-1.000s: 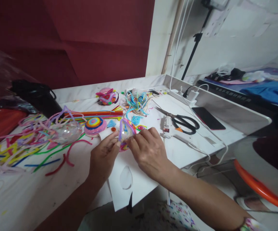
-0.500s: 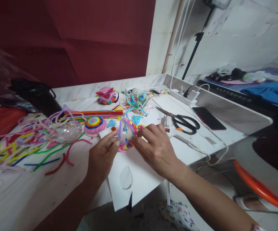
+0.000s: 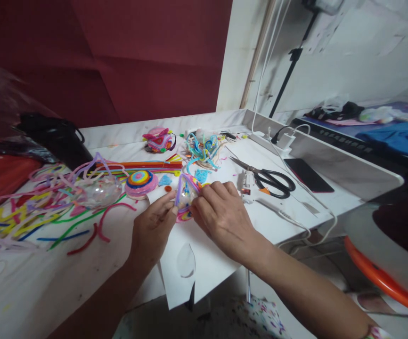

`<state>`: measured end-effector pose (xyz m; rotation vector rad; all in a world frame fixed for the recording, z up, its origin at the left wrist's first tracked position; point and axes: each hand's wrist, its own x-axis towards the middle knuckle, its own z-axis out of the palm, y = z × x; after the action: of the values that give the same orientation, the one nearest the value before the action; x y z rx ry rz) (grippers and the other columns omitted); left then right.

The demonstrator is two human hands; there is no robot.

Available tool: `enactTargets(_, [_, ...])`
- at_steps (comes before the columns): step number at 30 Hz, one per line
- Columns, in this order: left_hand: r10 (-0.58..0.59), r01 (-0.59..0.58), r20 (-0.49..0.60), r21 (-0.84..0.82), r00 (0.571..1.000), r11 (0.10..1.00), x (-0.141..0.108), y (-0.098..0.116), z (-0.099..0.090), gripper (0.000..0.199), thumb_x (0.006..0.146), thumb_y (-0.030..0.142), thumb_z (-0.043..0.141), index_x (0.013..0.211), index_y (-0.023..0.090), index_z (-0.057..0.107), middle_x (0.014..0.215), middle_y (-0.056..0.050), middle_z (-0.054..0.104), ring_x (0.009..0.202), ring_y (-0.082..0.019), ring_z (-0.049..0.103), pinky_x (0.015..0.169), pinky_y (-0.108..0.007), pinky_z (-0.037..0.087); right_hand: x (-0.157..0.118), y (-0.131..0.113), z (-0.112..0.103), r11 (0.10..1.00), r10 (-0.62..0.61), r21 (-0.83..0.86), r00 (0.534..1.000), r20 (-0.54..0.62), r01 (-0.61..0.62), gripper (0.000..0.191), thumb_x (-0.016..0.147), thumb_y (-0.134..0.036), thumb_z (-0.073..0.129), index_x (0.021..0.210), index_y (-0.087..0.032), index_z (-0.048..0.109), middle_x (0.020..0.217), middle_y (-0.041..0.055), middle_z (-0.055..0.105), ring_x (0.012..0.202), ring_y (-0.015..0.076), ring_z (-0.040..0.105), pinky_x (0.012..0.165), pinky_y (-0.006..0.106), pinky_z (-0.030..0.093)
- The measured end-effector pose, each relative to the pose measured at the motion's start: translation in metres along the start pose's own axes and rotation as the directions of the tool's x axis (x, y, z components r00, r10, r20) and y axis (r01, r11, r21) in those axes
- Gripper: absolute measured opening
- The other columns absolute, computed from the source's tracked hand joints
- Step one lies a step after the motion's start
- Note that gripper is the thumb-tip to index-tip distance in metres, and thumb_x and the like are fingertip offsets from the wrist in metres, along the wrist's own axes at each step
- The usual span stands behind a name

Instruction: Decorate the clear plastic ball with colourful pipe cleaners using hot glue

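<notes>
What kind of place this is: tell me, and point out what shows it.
Probably a craft workspace: a tangle of colourful fuzzy strips, black-handled scissors and what looks like a glue gun lie on the table.

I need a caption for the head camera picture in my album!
Left hand and right hand hold a colorful craft over white paper, scissors nearby.
</notes>
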<state>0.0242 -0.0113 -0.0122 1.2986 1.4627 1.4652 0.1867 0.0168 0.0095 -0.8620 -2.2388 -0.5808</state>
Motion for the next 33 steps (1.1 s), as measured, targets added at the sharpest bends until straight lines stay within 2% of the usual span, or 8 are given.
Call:
enactTargets(7, [0.033,-0.033,-0.011,0.022,0.999,0.999,0.000,-0.003,0.001,0.037,0.076,0.028,0.068,0.111,0.017,0.070,0.092,-0.005,0.076,0.087,-0.019,0.071,0.080,-0.027,0.057,-0.001,-0.009,0.004,0.993,0.119,-0.008,0.993,-0.004,-0.119,0.026,0.090,-0.014,0.055,0.064,-0.017,0.058,0.066,0.0033,0.054,0.069,0.0193,0.040,0.065,0.035,0.026])
enactTargets(14, [0.074,-0.074,0.005,0.049,0.997,0.996,0.001,-0.002,0.000,0.043,0.076,0.026,0.067,0.119,0.021,0.063,0.079,0.002,0.073,0.068,-0.012,0.066,0.063,-0.019,0.052,0.002,-0.012,0.006,0.995,0.099,-0.026,0.994,-0.043,-0.100,0.028,0.090,-0.013,0.056,0.063,-0.018,0.057,0.064,0.0030,0.053,0.070,0.0196,0.039,0.064,0.035,0.023])
enactTargets(20, [0.087,-0.086,0.019,-0.013,0.996,0.996,0.003,-0.006,0.000,0.020,0.075,0.023,0.065,0.095,0.019,0.069,0.087,-0.003,0.075,0.082,-0.015,0.070,0.074,-0.023,0.055,0.001,-0.011,0.009,0.994,0.109,-0.002,0.994,-0.024,-0.109,0.027,0.091,-0.016,0.057,0.064,-0.017,0.058,0.066,0.0028,0.055,0.070,0.0188,0.041,0.065,0.034,0.024])
enactTargets(22, [0.082,-0.082,0.009,-0.022,0.997,0.996,0.003,-0.005,0.001,0.019,0.074,0.022,0.065,0.092,0.019,0.070,0.089,-0.003,0.075,0.083,-0.016,0.070,0.076,-0.024,0.056,0.001,-0.011,0.009,0.993,0.116,-0.002,0.993,-0.024,-0.116,0.027,0.091,-0.016,0.058,0.064,-0.018,0.058,0.066,0.0026,0.056,0.070,0.0187,0.042,0.066,0.034,0.025])
enactTargets(27, [0.049,-0.050,-0.014,-0.080,0.999,0.996,0.001,0.000,0.003,0.021,0.067,0.020,0.071,0.088,0.017,0.070,0.075,-0.001,0.073,0.071,-0.015,0.070,0.067,-0.022,0.057,0.002,-0.012,0.007,0.993,0.116,-0.003,0.993,-0.022,-0.116,0.025,0.089,-0.016,0.060,0.064,-0.017,0.059,0.066,0.0025,0.057,0.070,0.0188,0.043,0.065,0.034,0.024])
enactTargets(33, [-0.001,-0.004,-0.031,-0.144,1.000,0.990,0.002,0.002,0.004,0.025,0.061,0.019,0.076,0.085,0.018,0.069,0.076,-0.001,0.074,0.074,-0.016,0.071,0.070,-0.025,0.059,0.004,-0.014,0.007,0.993,0.121,0.000,0.992,-0.016,-0.121,0.026,0.091,-0.018,0.059,0.064,-0.018,0.058,0.066,0.0026,0.057,0.071,0.0188,0.043,0.065,0.034,0.024])
